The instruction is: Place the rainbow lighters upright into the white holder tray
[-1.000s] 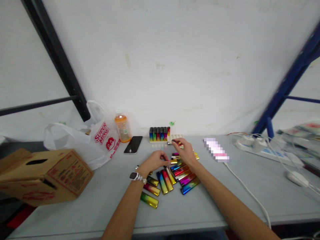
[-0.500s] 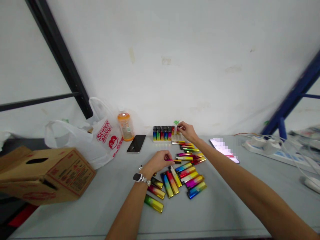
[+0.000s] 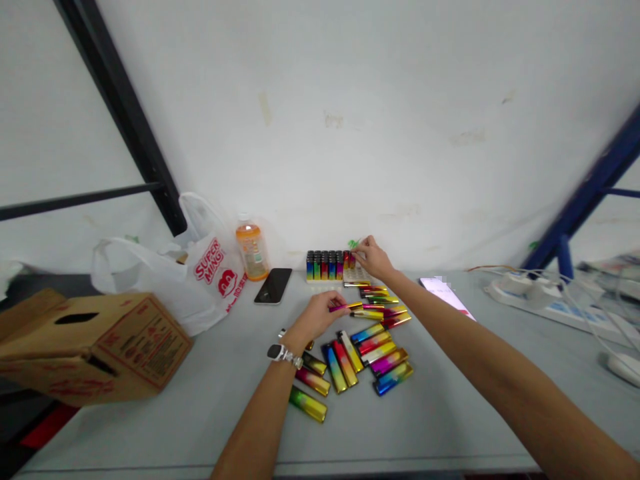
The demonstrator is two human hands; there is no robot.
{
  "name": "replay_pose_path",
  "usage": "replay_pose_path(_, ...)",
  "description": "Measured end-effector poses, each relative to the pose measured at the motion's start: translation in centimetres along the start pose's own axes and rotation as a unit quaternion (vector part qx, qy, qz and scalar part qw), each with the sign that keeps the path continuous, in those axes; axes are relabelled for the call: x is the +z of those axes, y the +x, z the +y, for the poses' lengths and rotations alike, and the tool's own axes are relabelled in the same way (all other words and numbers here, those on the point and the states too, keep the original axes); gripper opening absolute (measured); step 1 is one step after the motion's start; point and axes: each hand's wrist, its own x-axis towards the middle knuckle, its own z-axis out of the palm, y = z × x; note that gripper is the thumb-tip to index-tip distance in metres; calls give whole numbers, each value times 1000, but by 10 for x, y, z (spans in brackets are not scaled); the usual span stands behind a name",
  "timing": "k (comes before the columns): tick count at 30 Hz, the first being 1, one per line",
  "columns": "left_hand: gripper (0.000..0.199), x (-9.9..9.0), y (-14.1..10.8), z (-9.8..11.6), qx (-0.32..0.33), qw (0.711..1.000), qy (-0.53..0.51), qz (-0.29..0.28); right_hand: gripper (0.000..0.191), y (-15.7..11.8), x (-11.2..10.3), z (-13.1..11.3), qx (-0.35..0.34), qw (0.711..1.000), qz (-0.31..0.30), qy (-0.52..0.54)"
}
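Note:
Several shiny multicoloured lighters stand upright in rows in a pale tray (image 3: 358,275) by the wall. My right hand (image 3: 374,257) pinches a lighter (image 3: 353,260) at the right end of the filled rows. In my left hand (image 3: 324,312) is a pink and yellow lighter (image 3: 346,307), held nearly flat between the fingertips above the table. More lighters lie loose between and below my hands, among them a blue and yellow one (image 3: 394,379) and a green and yellow one (image 3: 309,404). A watch is on my left wrist.
On the grey table (image 3: 200,427) are a cardboard box (image 3: 100,347), a white plastic bag (image 3: 200,287), an orange bottle (image 3: 253,250) and a black phone (image 3: 273,287). At the right lie a lit phone (image 3: 445,295) and a white power strip (image 3: 555,308) with cables.
The lighter in my right hand now stands beside the other upright ones. My left hand has moved slightly up, and its lighter has come up with it.

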Motion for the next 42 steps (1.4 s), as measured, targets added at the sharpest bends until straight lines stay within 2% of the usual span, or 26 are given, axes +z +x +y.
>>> replay_pose_path(4, 23, 0, 4, -2, 20, 997, -12, 71, 36, -10, -3, -11, 1, 994, -36, -102)
replay_pose_path(8, 21, 0, 6, -1, 33, 990, -22, 136, 48, -22, -7, -22, 8, 994, -48, -99)
replay_pose_path(10, 22, 0, 7, 0, 30, 985, -46, 162, 53, -32, -11, -32, 50, 998, -9, -23)
replay_pose_path(12, 23, 2, 8, 3, 27, 981, -84, 174, 47, -46, -15, -45, 89, 991, 23, 92)
replay_pose_path(16, 26, 5, 8, 12, 34, 970, -154, 186, 45, -75, -23, -72, 100, 961, -22, 255)
replay_pose_path(21, 40, 9, 8, 22, 48, 950, -218, 219, 51, -101, -30, -88, 125, 930, -47, 343)
replay_pose_path(24, 47, 13, 9, 27, 47, 945, -239, 216, 55, -108, -36, -93, 125, 911, -71, 386)
replay_pose_path(26, 46, 17, 9, 28, 40, 949, -231, 208, 49, -110, -40, -97, 121, 899, -54, 417)
replay_pose_path(28, 42, 21, 8, 29, 36, 957, -198, 207, 46, -111, -41, -102, 129, 872, -41, 470)
replay_pose_path(31, 27, 26, 5, 33, 55, 970, -101, 215, 52, -112, -38, -110, 167, 815, -74, 550)
replay_pose_path(32, 21, 26, 4, 34, 70, 972, -67, 214, 53, -112, -36, -112, 180, 806, -83, 558)
replay_pose_path(34, 19, 26, 0, 38, 106, 973, -19, 204, 52, -113, -30, -114, 199, 814, -68, 542)
replay_pose_path(37, 30, 23, -4, 41, 139, 976, 20, 165, 51, -114, -22, -112, 206, 848, -5, 488)
replay_pose_path(39, 32, 19, -5, 40, 136, 980, 43, 135, 49, -112, -20, -106, 202, 870, 40, 448)
replay_pose_path(42, 21, 16, -4, 31, 109, 985, 88, 104, 42, -110, -22, -97, 204, 893, 93, 390)
